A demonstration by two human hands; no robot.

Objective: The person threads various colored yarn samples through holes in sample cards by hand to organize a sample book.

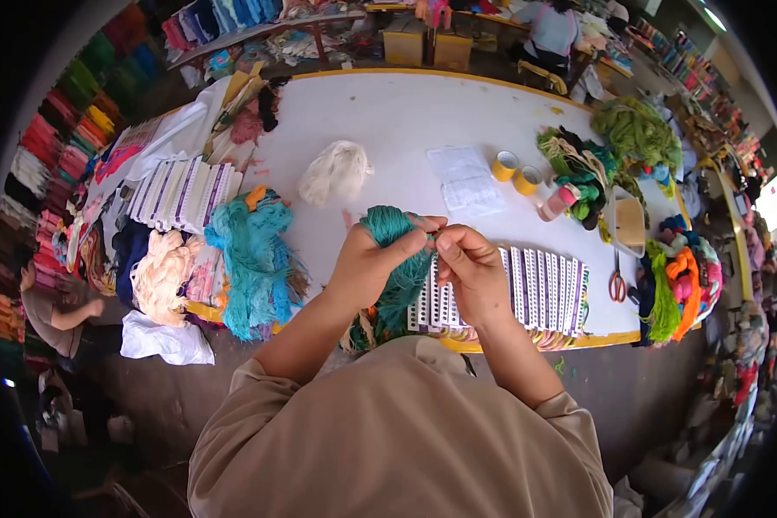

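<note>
Left hand: the left hand point(367, 263) is curled shut around a teal yarn bundle point(397, 259), thumb laid across the strands near their top.
Right hand: the right hand point(475, 272) has its fingers bunched together at the bundle's right side, pinching something there; whether that is a single strand or a card edge cannot be made out.
Teal yarn bundle: it stands up from between both hands, just left of the row of sample cards point(527, 293); its lower part hangs down behind the left wrist and is partly hidden.
Row of sample cards: white cards with purple edging lie at the near edge of the white table point(397, 112); the right hand covers their left end, and their small colour tufts are too fine to tell apart.
Scissors: red-handled scissors point(617, 281) lie just right of the cards.
Tape rolls: two yellow rolls point(516, 173) sit beyond the cards, beside a sheet of paper point(466, 180) whose print is unreadable.
Cream yarn: a loose cream hank point(335, 173) lies beyond and left of the cards.
Turquoise heap: a larger turquoise yarn pile point(255, 259) sits well left of the cards, overhanging the table edge.
Far right: mixed green and orange skeins point(678, 289) right of the cards are warped by the lens rim.
Other people: one person point(551, 30) at the far end and another point(56, 315) low on the left are both partly cut off.
</note>
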